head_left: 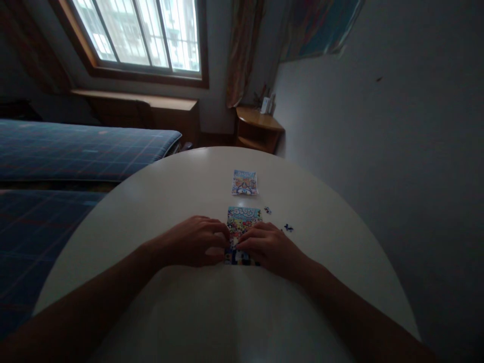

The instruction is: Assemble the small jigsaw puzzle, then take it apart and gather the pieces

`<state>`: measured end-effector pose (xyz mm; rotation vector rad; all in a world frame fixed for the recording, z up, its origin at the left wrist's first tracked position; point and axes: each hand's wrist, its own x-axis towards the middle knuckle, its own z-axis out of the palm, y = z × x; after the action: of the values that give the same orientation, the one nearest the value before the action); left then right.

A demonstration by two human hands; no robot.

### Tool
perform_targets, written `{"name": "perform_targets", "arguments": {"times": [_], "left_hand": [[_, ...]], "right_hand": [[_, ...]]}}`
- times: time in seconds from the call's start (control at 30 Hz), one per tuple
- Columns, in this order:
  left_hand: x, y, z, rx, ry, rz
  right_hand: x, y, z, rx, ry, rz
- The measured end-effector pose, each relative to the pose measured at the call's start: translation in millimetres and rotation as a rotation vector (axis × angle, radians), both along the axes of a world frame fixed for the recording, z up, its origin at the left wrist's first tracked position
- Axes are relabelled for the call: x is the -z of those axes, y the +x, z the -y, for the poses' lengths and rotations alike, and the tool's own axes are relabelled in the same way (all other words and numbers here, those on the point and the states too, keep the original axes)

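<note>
A colourful jigsaw puzzle (244,216) lies flat on the white round table, largely assembled, with lettering along its top. At its left edge rests my left hand (202,239), the fingertips touching the border and the thumb held apart from the fingers. My right hand (266,244) covers the lower right of the puzzle. Its fingers are drawn together at a small pale spot in the picture; whatever is under the fingertips is too small to make out. Loose puzzle pieces lie right of the puzzle: one piece (267,210) by the upper corner, dark blue ones (288,228) beyond my right hand.
Behind the puzzle lies a small printed picture card (244,182) with similar artwork. The round table (170,307) fills the foreground. A bed with a plaid mattress (83,151) stands left, a white wall (378,151) right. A corner shelf (259,118) is beyond the table.
</note>
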<state>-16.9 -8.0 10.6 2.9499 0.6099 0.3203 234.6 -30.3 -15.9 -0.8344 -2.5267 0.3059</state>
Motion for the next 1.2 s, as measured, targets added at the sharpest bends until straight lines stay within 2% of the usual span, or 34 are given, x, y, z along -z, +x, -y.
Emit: {"name": "perform_targets", "arguments": {"times": [0.23, 0.53, 0.93, 1.2], "left_hand": [[1.0, 0.0, 0.5, -0.004, -0.006, 0.011], [0.1, 0.8, 2.0, 0.012, -0.012, 0.035], [-5.9, 0.4, 3.6, 0.006, -0.036, 0.009], [-3.7, -0.2, 3.0, 0.005, -0.027, 0.007]], "right_hand": [[-3.1, -5.7, 2.5, 0.050, -0.069, -0.072], [0.0, -8.0, 2.2, 0.106, 0.043, -0.065], [1.1, -11.7, 4.3, 0.145, 0.007, -0.023], [-2.8, -7.3, 0.8, 0.016, 0.044, 0.028]]}}
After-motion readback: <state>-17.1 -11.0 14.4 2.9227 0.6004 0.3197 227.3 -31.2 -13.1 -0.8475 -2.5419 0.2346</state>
